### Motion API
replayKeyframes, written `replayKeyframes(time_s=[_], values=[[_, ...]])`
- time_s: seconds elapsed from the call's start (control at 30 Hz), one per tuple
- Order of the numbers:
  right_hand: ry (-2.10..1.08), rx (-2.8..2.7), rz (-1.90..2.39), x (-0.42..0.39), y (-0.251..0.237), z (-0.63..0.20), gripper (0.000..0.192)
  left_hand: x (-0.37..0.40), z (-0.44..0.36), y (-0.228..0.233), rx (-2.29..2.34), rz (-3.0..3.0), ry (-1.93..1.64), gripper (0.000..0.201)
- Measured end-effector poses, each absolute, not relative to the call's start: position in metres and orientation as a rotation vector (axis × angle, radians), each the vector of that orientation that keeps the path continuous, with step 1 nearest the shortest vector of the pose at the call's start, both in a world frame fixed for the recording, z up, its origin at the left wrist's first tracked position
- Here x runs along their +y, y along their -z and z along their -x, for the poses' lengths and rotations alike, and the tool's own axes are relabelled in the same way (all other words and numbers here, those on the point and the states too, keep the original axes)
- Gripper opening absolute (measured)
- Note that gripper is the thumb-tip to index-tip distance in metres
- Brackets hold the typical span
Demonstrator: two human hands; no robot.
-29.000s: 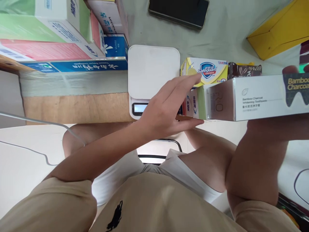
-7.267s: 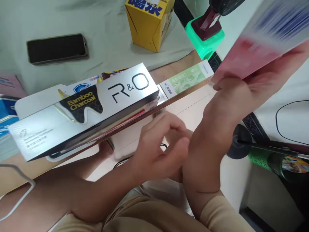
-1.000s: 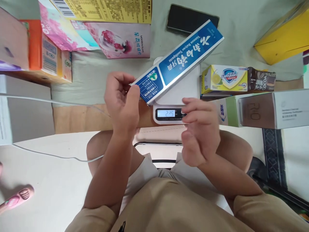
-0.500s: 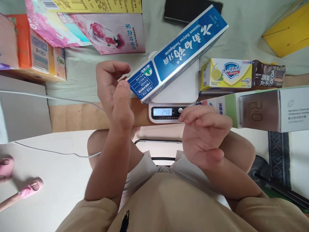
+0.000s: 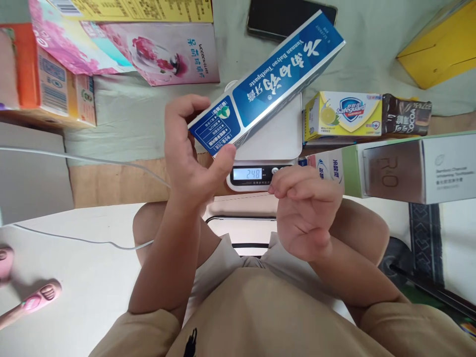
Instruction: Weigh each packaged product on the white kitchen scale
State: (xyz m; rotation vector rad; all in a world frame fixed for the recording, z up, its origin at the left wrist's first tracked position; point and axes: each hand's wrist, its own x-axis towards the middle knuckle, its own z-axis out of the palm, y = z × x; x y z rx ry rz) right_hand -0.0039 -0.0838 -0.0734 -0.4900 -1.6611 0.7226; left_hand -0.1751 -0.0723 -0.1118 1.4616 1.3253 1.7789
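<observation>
Head view: weighing the blue toothpaste box

My left hand [image 5: 189,153] is pinching the near end of the blue toothpaste box [image 5: 267,82], lying across the white scale [image 5: 277,144], showing 248. My right hand [image 5: 303,210] is curling loosely, holding nothing. I think lifting comes next.

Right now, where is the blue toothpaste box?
In the head view, the blue toothpaste box lies slantwise across the white kitchen scale, its near end gripped by the left hand, left of the Safeguard soap box.

one head-worn camera looks steeply down, close over the lap and table edge [image 5: 111,178]
</observation>
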Motion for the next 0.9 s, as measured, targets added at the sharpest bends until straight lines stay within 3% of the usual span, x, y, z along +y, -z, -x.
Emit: replayKeyframes(time_s=[0.1,0.27,0.53,0.9], values=[[-0.739,-1.657,0.505,-0.087,0.076,0.003,0.034,-0.072,0.175,0.112,1.400,-1.535,-1.705,0.062],[-0.772,-1.656,0.518,-0.093,0.076,0.004,0.033,-0.071,0.176,0.111,1.603,-1.505,-1.617,0.062],[-0.680,-1.665,0.535,-0.093,0.073,0.009,0.030,-0.067,0.183,0.114,1.558,-1.311,-1.606,0.093],[-0.635,-1.620,0.405,-0.090,0.055,0.002,0.029,-0.050,0.182,0.116,1.536,-1.343,-1.939,0.090]])
